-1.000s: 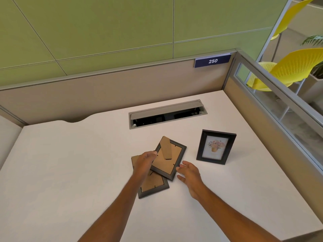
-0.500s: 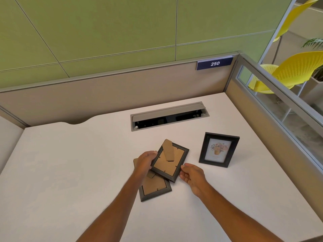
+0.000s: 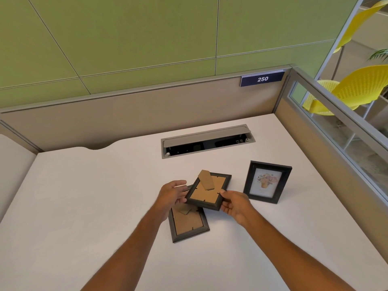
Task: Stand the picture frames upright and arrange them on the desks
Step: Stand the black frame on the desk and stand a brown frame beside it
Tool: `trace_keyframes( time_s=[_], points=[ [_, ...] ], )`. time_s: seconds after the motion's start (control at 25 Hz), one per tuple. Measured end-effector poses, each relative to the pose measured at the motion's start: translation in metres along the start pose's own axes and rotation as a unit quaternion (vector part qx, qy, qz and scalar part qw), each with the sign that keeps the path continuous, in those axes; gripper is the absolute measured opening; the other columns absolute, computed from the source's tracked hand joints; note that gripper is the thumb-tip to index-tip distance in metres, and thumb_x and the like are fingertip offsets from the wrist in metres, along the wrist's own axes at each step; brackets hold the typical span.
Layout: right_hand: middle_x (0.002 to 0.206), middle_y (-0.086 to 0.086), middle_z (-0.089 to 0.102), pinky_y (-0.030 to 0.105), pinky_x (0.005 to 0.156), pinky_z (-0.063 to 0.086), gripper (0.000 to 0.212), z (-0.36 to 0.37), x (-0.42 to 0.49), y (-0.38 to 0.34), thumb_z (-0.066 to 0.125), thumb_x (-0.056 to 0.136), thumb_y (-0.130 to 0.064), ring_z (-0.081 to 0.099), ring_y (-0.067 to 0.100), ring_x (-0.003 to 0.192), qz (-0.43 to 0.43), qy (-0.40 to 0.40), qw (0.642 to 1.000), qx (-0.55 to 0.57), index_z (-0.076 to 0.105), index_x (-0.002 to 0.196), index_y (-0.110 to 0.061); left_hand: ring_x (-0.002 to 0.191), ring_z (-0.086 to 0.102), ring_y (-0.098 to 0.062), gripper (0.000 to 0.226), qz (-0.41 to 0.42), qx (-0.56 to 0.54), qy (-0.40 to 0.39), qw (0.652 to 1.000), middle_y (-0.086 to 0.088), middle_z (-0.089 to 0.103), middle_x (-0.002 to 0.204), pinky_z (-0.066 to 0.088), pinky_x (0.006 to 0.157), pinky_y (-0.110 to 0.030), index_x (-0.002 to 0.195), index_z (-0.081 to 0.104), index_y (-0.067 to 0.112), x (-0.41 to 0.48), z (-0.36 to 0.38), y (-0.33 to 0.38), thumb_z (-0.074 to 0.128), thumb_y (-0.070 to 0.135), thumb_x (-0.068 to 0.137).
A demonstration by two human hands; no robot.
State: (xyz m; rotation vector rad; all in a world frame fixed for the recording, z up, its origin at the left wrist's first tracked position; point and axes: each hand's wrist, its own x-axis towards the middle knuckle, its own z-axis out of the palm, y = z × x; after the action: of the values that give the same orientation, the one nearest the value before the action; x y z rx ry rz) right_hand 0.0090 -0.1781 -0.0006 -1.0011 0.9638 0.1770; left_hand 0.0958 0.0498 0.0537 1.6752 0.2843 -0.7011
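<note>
Since a second ago, both hands have closed in on the top frame (image 3: 207, 191) and raised its near end off the one beneath it; back then the right hand lay open on the desk beside it.

From the head camera, the left hand (image 3: 172, 194) grips the frame's left edge, thumb on top, and the right hand (image 3: 235, 201) pinches its near right corner. The frame is back side up, brown backing showing, its cardboard stand (image 3: 206, 179) lifted at the far end. Under it, partly covered by the left hand, a 2nd frame (image 3: 188, 224) lies face down on the white desk (image 3: 84, 196). To the right, well clear of the hands, a 3rd frame (image 3: 266, 181) stands upright, showing a flower print. Behind the frames a cable tray (image 3: 207, 140) sits open in the desktop. A plate reading 250 (image 3: 262, 79) hangs on the partition.
</note>
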Motion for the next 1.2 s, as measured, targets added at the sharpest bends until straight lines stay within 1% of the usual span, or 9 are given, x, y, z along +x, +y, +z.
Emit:
trace_keyframes(
  time_s=[0.24, 0.32, 0.44, 0.6, 0.68, 0.84, 0.96, 1.08, 1.2],
  points=[
    [0.099, 0.02, 0.081, 0.034, 0.063, 0.062, 0.03, -0.006, -0.011, -0.023, 0.076, 0.098, -0.01, 0.075, 0.027, 0.081, 0.019, -0.042, 0.998, 0.049, 0.07, 0.125, 0.002, 0.132, 0.07, -0.018, 0.06, 0.097, 0.027, -0.104, 0.99, 0.002, 0.073, 0.147, 0.066, 0.094, -0.033, 0.139, 0.075, 0.026, 0.01, -0.021, -0.021, 0.066, -0.017, 0.097],
    [0.092, 0.018, 0.083, 0.032, 0.061, 0.063, 0.029, -0.005, -0.016, -0.029, 0.076, 0.098, -0.01, 0.075, 0.026, 0.08, 0.025, -0.062, 0.996, 0.06, 0.071, 0.124, 0.001, 0.125, 0.072, -0.016, 0.057, 0.124, 0.046, -0.123, 0.984, 0.004, 0.076, 0.141, 0.064, 0.093, -0.027, 0.13, 0.082, 0.031, 0.009, -0.015, -0.02, 0.075, -0.012, 0.094],
    [0.089, 0.017, 0.083, 0.03, 0.059, 0.063, 0.028, -0.004, -0.023, -0.036, 0.076, 0.098, -0.013, 0.079, 0.026, 0.077, 0.034, -0.083, 0.992, 0.085, 0.072, 0.123, 0.0, 0.128, 0.067, -0.005, 0.044, 0.193, 0.066, -0.092, 0.975, 0.009, 0.074, 0.137, 0.059, 0.094, -0.016, 0.121, 0.087, 0.024, 0.008, 0.001, -0.013, 0.077, -0.01, 0.094],
    [0.094, 0.018, 0.083, 0.03, 0.056, 0.063, 0.043, -0.004, -0.029, -0.043, 0.079, 0.097, -0.035, 0.08, 0.022, 0.069, 0.042, -0.094, 0.99, 0.101, 0.074, 0.118, 0.002, 0.115, 0.077, -0.016, 0.028, 0.213, 0.042, -0.064, 0.974, -0.001, 0.085, 0.117, 0.062, 0.095, -0.027, 0.114, 0.085, 0.018, 0.01, 0.013, -0.005, 0.079, -0.002, 0.095],
    [0.099, 0.019, 0.084, 0.03, 0.057, 0.063, 0.054, -0.008, -0.031, -0.046, 0.077, 0.097, -0.046, 0.079, 0.021, 0.067, 0.046, -0.087, 0.993, 0.069, 0.071, 0.118, 0.004, 0.115, 0.079, -0.021, 0.024, 0.204, 0.033, -0.051, 0.977, -0.004, 0.086, 0.116, 0.065, 0.097, -0.036, 0.119, 0.082, 0.017, 0.009, 0.017, -0.002, 0.079, 0.006, 0.098],
    [0.088, 0.012, 0.078, 0.035, 0.065, 0.062, 0.05, -0.022, -0.036, -0.05, 0.078, 0.096, -0.046, 0.075, 0.024, 0.078, 0.008, -0.032, 0.999, -0.026, 0.07, 0.117, -0.001, 0.113, 0.081, -0.02, 0.024, 0.184, -0.012, -0.059, 0.981, -0.004, 0.085, 0.121, 0.068, 0.092, -0.038, 0.127, 0.076, 0.017, 0.005, 0.023, 0.005, 0.075, 0.016, 0.104],
    [0.111, 0.01, 0.071, 0.038, 0.077, 0.059, 0.056, -0.022, -0.041, -0.048, 0.071, 0.099, -0.053, 0.069, 0.026, 0.099, -0.073, 0.039, 0.986, -0.143, 0.065, 0.129, -0.006, 0.109, 0.082, -0.017, 0.023, 0.168, -0.041, -0.073, 0.982, -0.001, 0.086, 0.117, 0.068, 0.084, -0.033, 0.129, 0.073, 0.019, 0.002, 0.024, 0.007, 0.071, 0.022, 0.106],
    [0.124, 0.008, 0.073, 0.043, 0.094, 0.053, 0.062, -0.017, -0.046, -0.045, 0.048, 0.103, -0.069, 0.068, 0.027, 0.115, -0.094, 0.012, 0.971, -0.222, 0.065, 0.129, -0.015, 0.105, 0.083, -0.012, 0.02, 0.159, -0.042, -0.078, 0.983, 0.004, 0.087, 0.114, 0.067, 0.077, -0.026, 0.126, 0.072, 0.023, 0.001, 0.026, 0.005, 0.069, 0.028, 0.107],
    [0.106, 0.0, 0.08, 0.039, 0.086, 0.056, 0.065, -0.017, -0.05, -0.042, 0.035, 0.099, -0.08, 0.076, 0.019, 0.1, -0.069, -0.03, 0.975, -0.211, 0.072, 0.112, -0.029, 0.105, 0.083, -0.012, 0.022, 0.154, -0.047, -0.093, 0.983, 0.003, 0.086, 0.115, 0.067, 0.077, -0.026, 0.127, 0.072, 0.024, 0.001, 0.03, 0.003, 0.069, 0.031, 0.107]
  ],
)
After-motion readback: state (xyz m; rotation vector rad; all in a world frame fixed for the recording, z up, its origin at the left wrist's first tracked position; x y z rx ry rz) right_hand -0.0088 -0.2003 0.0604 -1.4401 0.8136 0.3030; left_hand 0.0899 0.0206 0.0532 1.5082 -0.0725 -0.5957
